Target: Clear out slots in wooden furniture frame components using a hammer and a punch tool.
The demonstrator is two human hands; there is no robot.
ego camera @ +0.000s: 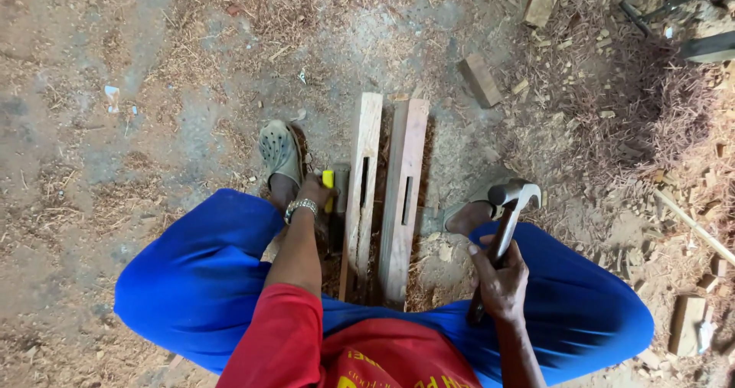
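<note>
Two long wooden boards (403, 197), each with a narrow slot cut through it, lie side by side on the ground between my knees. My left hand (315, 191) grips a chisel with a yellow handle (328, 184) just left of the left board (362, 181). A metal watch band sits on that wrist. My right hand (499, 273) holds a claw hammer (511, 198) by its dark handle, head raised to the right of the boards. I wear blue trousers and a red shirt.
A grey sandal (279, 152) is on my left foot beside the boards. A small wood block (480, 80) lies farther off. Wood chips and shavings (612, 89) pile up at the right, with offcuts (687, 323) near my right knee.
</note>
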